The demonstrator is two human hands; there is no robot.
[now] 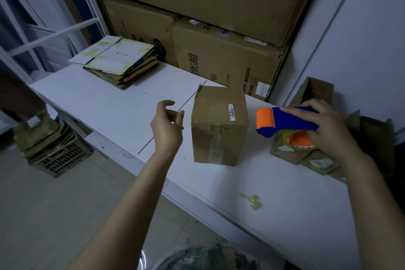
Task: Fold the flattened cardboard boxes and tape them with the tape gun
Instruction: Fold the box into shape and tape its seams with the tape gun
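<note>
The folded brown cardboard box (219,125) stands upright mid-way along the white table (109,103). Glossy clear tape runs down its near face, so I judge it sealed or nearly so. At its 9 o'clock the left hand (167,126) hovers just beside it, fingers loosely curled and apart, holding nothing, likely placed to steady or shift the box. At 3 o'clock the right hand (326,125) wraps round the blue-and-orange plastic tape gun (285,121), its orange nose aimed at the box, ready for a strip. The stack of flattened cardboard boxes (118,63) waits at 11 o'clock, well apart.
</note>
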